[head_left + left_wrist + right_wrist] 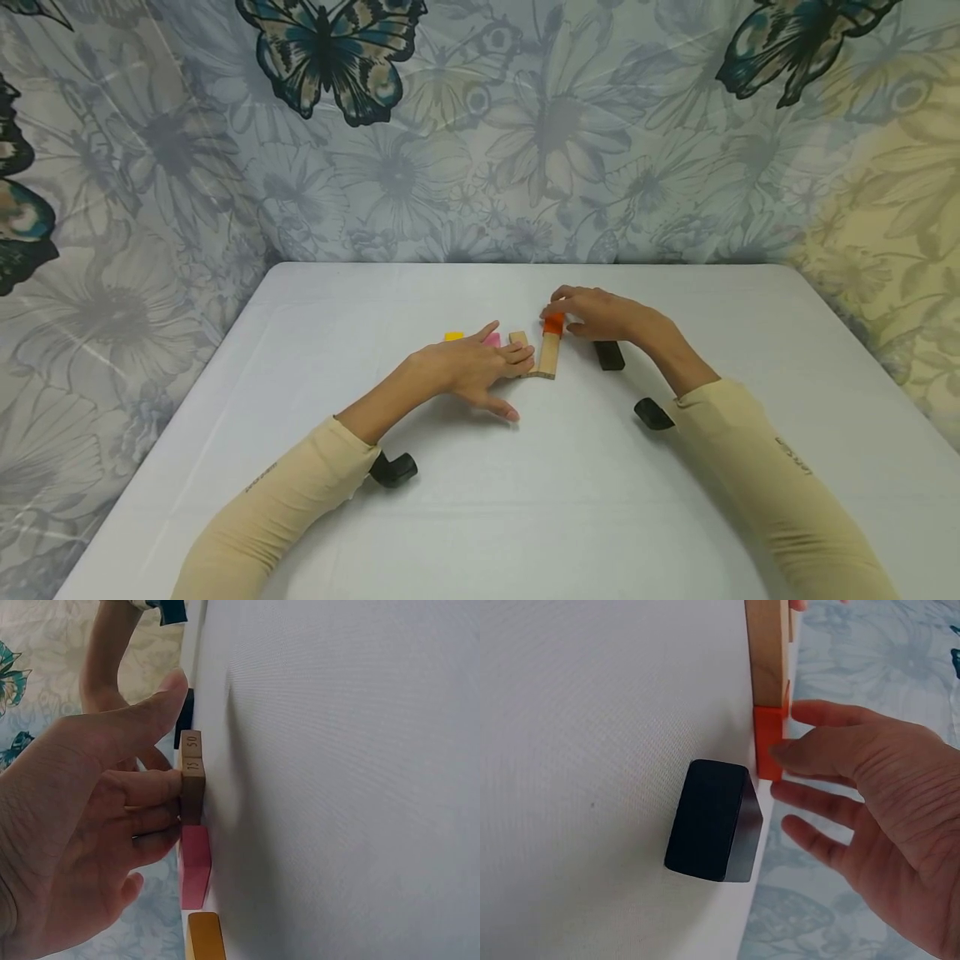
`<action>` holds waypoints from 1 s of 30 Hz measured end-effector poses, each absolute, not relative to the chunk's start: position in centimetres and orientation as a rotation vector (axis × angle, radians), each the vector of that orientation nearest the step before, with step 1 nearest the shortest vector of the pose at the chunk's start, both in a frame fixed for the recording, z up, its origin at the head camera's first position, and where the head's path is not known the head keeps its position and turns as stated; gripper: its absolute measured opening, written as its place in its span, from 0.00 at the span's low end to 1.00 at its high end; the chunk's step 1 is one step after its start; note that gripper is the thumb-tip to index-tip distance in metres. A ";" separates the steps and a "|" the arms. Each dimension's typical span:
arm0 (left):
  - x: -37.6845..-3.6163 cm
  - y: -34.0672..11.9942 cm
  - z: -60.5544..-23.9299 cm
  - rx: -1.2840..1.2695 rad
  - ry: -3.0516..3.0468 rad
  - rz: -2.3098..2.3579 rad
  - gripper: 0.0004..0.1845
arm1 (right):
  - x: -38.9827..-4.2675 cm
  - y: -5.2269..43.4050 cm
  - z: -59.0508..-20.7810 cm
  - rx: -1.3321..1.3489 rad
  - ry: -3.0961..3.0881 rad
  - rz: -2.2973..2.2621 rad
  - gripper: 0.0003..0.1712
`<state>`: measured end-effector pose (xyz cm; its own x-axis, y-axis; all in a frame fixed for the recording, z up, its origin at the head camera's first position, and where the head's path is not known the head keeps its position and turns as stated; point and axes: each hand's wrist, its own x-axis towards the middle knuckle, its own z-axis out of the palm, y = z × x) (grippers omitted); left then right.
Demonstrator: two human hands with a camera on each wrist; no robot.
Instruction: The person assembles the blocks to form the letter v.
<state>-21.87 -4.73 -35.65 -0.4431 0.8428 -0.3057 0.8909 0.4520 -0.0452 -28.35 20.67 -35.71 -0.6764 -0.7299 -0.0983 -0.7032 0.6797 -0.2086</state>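
My right hand (603,315) pinches a small orange block (553,323), thumb on one side and fingers on the other. The orange block meets the far end of a long wooden block (549,357). My left hand (476,371) spreads over the blocks with fingers extended, its fingertips touching a second wooden block (193,796). These two wooden blocks show "50" and "15" on their near ends, side by side. A pink block (195,866) and a yellow block (205,936) lie along the left, partly hidden by the left hand in the head view.
A black block (609,356) lies to the right, below the right wrist. Black devices stick out from the left sleeve (393,469) and the right sleeve (738,421). The white table (495,533) ends at a wall (450,192) covered in flowers and butterflies.
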 end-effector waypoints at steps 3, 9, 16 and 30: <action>-21.9 -4.8 -35.7 1.507 2.462 -0.270 0.49 | -28.2 20.8 -35.7 -1.150 2.723 -0.208 0.25; -21.9 -4.8 -35.7 1.518 2.465 -0.297 0.49 | -28.1 20.8 -35.5 -1.149 2.714 -0.202 0.25; -21.9 -4.7 -35.6 1.509 2.459 -0.283 0.50 | -28.1 20.9 -35.5 -1.176 2.707 -0.194 0.24; -22.0 -4.8 -35.9 1.515 2.467 -0.245 0.49 | -26.7 22.0 -34.5 -1.112 2.769 -0.212 0.26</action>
<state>-22.00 -4.77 -35.90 -0.4357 0.8536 -0.2854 0.8931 0.4495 -0.0190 -26.69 21.99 -34.48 -0.7137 -0.6951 -0.0864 -0.6739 0.7150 -0.1859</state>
